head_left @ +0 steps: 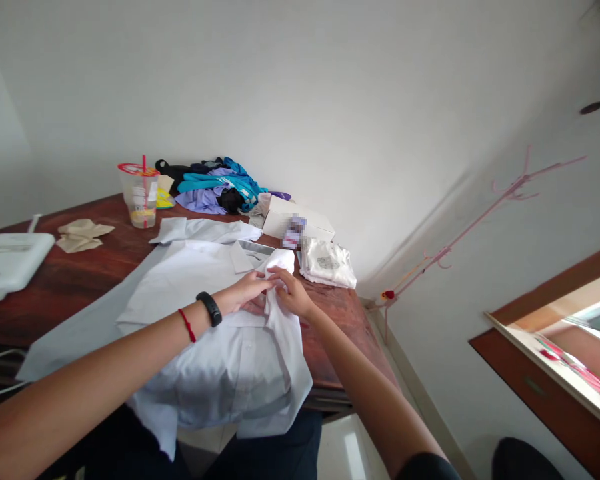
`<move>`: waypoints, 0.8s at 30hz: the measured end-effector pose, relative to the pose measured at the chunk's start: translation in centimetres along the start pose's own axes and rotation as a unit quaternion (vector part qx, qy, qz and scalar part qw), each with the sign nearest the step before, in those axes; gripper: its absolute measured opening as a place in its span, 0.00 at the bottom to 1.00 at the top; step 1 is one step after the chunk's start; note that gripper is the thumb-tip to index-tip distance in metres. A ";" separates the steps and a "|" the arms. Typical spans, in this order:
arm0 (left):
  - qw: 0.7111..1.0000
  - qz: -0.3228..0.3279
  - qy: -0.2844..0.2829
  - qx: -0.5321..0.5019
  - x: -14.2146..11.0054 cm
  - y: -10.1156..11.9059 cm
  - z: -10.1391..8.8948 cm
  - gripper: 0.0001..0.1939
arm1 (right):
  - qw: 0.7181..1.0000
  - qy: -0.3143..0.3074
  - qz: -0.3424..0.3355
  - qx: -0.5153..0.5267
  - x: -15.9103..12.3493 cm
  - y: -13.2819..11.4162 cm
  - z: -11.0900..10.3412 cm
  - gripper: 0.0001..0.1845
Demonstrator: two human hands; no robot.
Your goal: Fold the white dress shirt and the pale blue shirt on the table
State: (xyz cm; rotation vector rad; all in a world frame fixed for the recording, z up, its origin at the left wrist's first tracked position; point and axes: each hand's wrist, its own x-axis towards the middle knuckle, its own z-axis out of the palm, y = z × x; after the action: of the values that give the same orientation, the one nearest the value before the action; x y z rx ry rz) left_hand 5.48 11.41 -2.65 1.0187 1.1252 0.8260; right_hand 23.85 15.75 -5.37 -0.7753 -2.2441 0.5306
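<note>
Lying beneath both hands: a white shirt [180, 280], spread on a dark wooden table [350, 307], collar [241, 259] just beyond the fingers, lower part draped over the edge nearest the body. Fabric along the shirt's right side appears to be pinched by the left hand [250, 293], dark band at its wrist; some of its fingers are hidden by cloth. The same gathered strip is gripped from the other side by the right hand [293, 293], fingertips nearly met with those of the left.

Progress, as judged: the body has been laid out with the collar set away from the wearer, and the right side has been partly gathered. Left undone: the long pale stretch to the left of the hands is not brought in, and the overhanging part is not drawn up. Whether that stretch is a sleeve cannot be told.

Surroundings: beyond the hands, a heap of coloured clothes [220, 185] and a white box [317, 225]; just past the right hand, a folded white bundle [327, 261]. Well to the left, a lidded cup [137, 200], a crumpled brown napkin [83, 235] and a white device [17, 260].
</note>
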 end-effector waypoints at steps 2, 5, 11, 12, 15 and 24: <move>1.000 -0.006 0.010 0.011 0.7 -0.7 0.1 0.24 | 0.999 0.026 0.001 0.028 0.3 0.6 0.8 0.29; 1.000 -0.006 0.031 0.001 1.4 -1.7 0.2 0.22 | 0.996 0.074 0.017 0.039 0.6 1.1 1.8 0.29; 0.998 0.034 0.012 -0.046 0.6 -1.6 0.0 0.33 | 0.982 0.141 0.039 -0.117 4.1 1.8 -0.2 0.22; 0.998 0.039 0.010 -0.051 0.3 -1.5 -0.1 0.33 | 0.977 0.127 0.063 -0.158 5.3 1.9 -1.0 0.24; 0.997 0.046 0.003 -0.065 -0.5 -1.4 -0.2 0.32 | 0.968 -0.024 0.136 -0.209 8.8 2.5 -3.3 0.30; 0.994 0.042 0.082 -0.056 -2.5 -3.0 0.2 0.49 | 0.954 -0.128 0.154 -0.222 12.8 4.7 -0.5 0.12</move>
State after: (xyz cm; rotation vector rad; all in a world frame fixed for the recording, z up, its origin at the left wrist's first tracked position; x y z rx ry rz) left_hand 5.11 8.03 -4.69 0.9235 1.1664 1.0435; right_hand 18.50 27.73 -1.54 -1.3683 -2.5374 0.2781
